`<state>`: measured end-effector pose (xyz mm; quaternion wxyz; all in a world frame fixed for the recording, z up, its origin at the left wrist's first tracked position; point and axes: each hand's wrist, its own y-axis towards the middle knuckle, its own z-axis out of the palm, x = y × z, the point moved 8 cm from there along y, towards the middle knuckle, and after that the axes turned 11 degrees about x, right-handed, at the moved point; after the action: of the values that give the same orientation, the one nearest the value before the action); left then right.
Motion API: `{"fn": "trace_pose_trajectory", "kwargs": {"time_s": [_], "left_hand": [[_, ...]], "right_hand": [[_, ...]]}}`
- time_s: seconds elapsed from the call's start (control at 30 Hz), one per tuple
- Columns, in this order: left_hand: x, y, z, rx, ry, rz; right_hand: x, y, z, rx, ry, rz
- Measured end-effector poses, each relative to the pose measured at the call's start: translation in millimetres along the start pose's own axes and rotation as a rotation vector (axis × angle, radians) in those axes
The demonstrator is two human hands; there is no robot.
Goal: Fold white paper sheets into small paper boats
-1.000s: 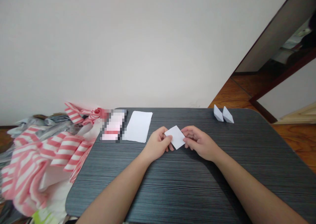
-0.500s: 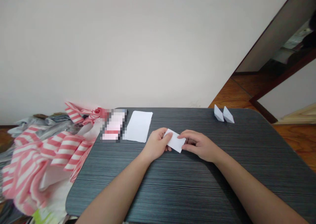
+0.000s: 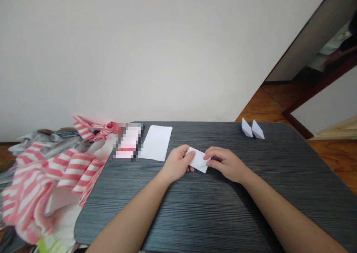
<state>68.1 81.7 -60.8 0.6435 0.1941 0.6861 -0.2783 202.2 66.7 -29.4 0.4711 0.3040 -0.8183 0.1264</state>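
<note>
R fingertips (image 3: 205, 157) have slid slightly outward along the folded white paper (image 3: 198, 160), which stays pinched between L hand (image 3: 176, 164) and R hand (image 3: 227, 164), L thumb on top, over the dark ridged tabletop (image 3: 195, 208). Beyond: plain white sheet (image 3: 156, 143), pixelated pink item (image 3: 127, 143), two paper boats (image 3: 252, 129) far right. Pink-striped cloth (image 3: 55, 175) heaped at table's left edge; wood floor (image 3: 267, 104), white wall (image 3: 139, 52).

Item, as I read it from my remote view: one small white folded paper rectangle (image 3: 199, 160), matte, its long edges slanting down toward the right. Its left end is gripped by the left hand (image 3: 177, 164), with the thumb on top; its right end is touched by the right hand's fingertips (image 3: 206, 160).
</note>
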Motion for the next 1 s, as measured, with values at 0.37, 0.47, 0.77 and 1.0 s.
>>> {"fn": "trace_pose_trajectory", "kwargs": {"time_s": [0.37,0.47,0.77,1.0], "left_hand": [[-7,-3,4.9,0.044,0.09,-0.01],[-11,-3,6.3,0.057,0.122,-0.007],[-18,-5,10.1,0.081,0.174,0.011],[-16,-5,6.9,0.022,0.225,-0.021]], "right_hand": [[0,0,-4,-0.033,-0.111,0.113],[1,0,-6,-0.051,-0.143,0.121],[0,-1,-7,-0.075,-0.146,0.142],[-2,-1,-6,-0.059,-0.092,0.133]]}}
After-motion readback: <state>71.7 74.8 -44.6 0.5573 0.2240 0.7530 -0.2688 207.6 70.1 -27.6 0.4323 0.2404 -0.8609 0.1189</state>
